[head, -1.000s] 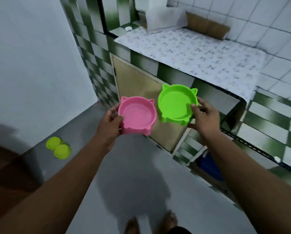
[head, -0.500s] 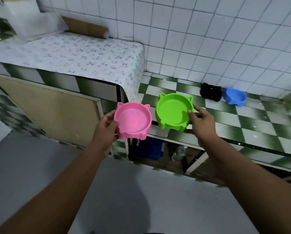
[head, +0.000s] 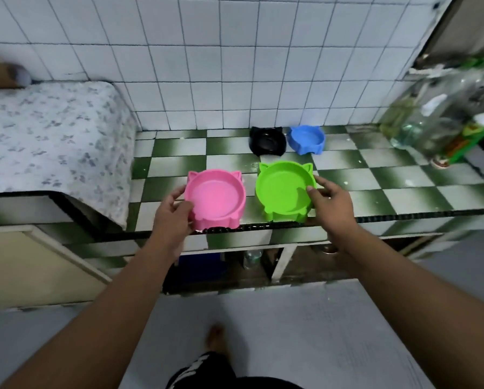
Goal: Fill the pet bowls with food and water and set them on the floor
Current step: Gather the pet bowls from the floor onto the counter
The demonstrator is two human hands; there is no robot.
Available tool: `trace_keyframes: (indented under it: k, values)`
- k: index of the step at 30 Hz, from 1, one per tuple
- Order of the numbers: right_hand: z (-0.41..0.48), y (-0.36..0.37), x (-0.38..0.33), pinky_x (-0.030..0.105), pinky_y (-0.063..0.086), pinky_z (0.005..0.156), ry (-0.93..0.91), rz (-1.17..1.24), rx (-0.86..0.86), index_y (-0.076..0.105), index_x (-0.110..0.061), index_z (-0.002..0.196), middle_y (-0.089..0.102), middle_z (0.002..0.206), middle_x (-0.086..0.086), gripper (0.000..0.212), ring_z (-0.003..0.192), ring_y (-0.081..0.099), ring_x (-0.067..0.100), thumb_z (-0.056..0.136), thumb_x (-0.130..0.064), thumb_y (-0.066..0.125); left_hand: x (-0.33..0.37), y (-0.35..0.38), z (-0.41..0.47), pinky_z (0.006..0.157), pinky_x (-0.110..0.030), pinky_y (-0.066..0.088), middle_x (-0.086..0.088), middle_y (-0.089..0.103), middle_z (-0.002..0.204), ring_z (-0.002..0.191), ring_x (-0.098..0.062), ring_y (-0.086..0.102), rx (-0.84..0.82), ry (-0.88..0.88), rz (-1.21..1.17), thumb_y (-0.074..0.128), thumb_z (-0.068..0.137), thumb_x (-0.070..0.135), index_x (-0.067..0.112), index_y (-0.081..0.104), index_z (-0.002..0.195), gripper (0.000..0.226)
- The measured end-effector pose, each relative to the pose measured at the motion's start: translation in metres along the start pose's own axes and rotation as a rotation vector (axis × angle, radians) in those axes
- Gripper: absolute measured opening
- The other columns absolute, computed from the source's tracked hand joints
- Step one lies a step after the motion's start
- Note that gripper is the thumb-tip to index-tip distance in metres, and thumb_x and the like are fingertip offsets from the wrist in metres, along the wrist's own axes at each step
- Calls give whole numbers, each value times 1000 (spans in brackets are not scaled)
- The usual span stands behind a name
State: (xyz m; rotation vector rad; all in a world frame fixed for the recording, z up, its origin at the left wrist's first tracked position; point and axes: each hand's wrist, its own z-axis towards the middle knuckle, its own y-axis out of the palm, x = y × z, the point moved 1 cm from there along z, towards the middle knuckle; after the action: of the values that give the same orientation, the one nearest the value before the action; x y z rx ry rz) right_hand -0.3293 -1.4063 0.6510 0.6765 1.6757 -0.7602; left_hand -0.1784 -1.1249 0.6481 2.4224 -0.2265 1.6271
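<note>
While the left hand [head: 173, 217] pinches the pink bowl [head: 215, 199] and the right hand [head: 330, 203] grips the green bowl [head: 285, 189], both should land flat on the counter [head: 375, 175], back from its edge.

Left hand [head: 173, 217], right hand [head: 330, 203]: bare. Forearms [head: 420, 282] bare along whole visible length, reaching lower corners of frame. Black garment [head: 207, 372] at bottom centre, white stripe markings on its left edge. Bare foot [head: 217, 336] just above it, blurred.
</note>
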Motion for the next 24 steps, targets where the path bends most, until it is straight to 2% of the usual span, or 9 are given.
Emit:
trace_keyframes:
  k: [3,6,7,9,12,15,19,21,24]
  values:
    - [25,-15,7,52,62,60,-1,-64,77,62,-25,133,68,99,0,37,90,70,26,96,-23,65,-4,23,28,88,-57,60,-11,59,123,103,-33,61,-43,-35,33,50,102,2,20,54,136,39]
    - [52,-29,21,55,61,67,19,-131,179,66,-27,128,70,99,1,35,90,71,27,92,-26,67,-8,52,63,64,-39,61,-14,61,123,93,-30,63,-57,-96,86,52,99,-1,18,55,129,36]
    - [62,-32,26,56,61,67,31,-136,198,66,-29,126,70,97,1,35,89,71,28,91,-27,68,-8,62,75,63,-36,59,-14,61,123,90,-28,62,-56,-109,110,53,98,-1,20,55,126,35]
    - [81,-39,35,57,60,65,65,-160,214,66,-29,125,71,95,4,35,85,72,31,90,-28,68,-11,83,95,72,-40,60,-13,61,126,91,-28,62,-63,-138,154,54,98,1,22,55,122,32]
    - [110,-49,46,58,60,63,106,-179,218,65,-26,127,71,98,7,34,85,71,31,92,-24,67,-19,110,113,86,-49,61,-10,60,124,96,-29,63,-70,-184,189,55,98,2,19,53,128,34]
    - [151,-60,56,58,60,66,125,-192,216,64,-27,127,71,104,11,40,89,71,32,88,-32,68,-25,137,132,86,-51,62,-11,61,124,98,-30,65,-67,-196,198,56,97,1,19,52,128,36]
    - [214,-70,64,58,60,60,160,-242,167,65,-32,125,70,104,11,36,88,71,36,89,-28,67,-33,174,159,82,-52,61,-12,59,128,101,-32,67,-23,-192,218,57,96,3,24,51,125,36]
    - [241,-76,67,54,61,71,102,-352,163,65,-39,120,73,97,8,37,87,71,34,83,-36,64,-37,194,167,76,-51,61,-15,61,122,83,-28,65,4,-208,209,57,96,1,23,50,125,37]
    - [271,-83,60,39,55,85,53,-492,122,68,-28,124,74,90,11,34,88,69,31,91,-28,62,-34,221,177,57,-33,58,-15,64,116,70,-21,63,39,-209,251,56,95,0,20,50,125,37]
